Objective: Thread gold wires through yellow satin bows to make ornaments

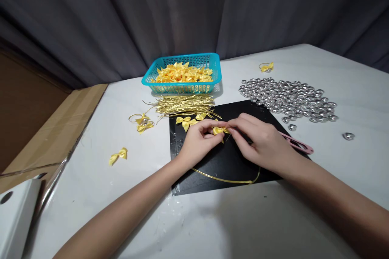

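Note:
A yellow ribbon bow [219, 130] is held above the black mat [212, 168]. Thumb and index finger of my left hand [199, 139] close around it from the left. My right hand [258, 139] pinches at the bow's right end; its fingertips hide any smaller piece there. Below my hands, a curved gold tie [223, 179] lies on the mat. More yellow bows [184, 120] rest at the mat's far left edge, just beyond my left hand. A pink cutter [299, 144] sticks out partly hidden behind my right hand.
Behind the mat lie a bundle of gold ties [184, 105] and a turquoise basket [180, 88] of yellow bows. Silver heart-shaped beads [291, 99] spread at the right. Bows with looped ties [142, 123] and a single bow [118, 156] lie left. A dark curtain [182, 12] hangs behind.

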### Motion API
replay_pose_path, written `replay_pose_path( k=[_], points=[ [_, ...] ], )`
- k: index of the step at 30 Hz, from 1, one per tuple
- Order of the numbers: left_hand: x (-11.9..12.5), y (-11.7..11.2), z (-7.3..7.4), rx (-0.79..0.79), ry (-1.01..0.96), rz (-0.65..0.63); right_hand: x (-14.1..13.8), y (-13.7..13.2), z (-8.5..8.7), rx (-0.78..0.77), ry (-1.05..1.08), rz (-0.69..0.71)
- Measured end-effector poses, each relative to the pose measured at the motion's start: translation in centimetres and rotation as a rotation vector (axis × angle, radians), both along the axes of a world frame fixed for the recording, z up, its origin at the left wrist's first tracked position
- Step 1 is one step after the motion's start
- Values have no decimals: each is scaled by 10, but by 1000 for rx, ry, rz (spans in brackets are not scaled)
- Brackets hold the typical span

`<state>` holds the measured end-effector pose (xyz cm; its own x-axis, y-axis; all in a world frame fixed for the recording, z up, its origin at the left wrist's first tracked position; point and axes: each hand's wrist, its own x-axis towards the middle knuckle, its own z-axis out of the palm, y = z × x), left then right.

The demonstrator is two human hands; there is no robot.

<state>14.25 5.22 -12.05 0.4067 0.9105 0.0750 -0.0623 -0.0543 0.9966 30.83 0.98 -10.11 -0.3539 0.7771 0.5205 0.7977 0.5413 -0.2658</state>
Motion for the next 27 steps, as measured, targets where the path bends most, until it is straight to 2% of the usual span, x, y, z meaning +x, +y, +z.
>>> replay_pose_path(
  k=[14,27],
  points=[
    [1,1,1,-19,-21,12,0,-1,1,-2,-45,14],
    [0,-1,2,-1,-61,40,-1,-3,0,98,-84,21]
  ],
)
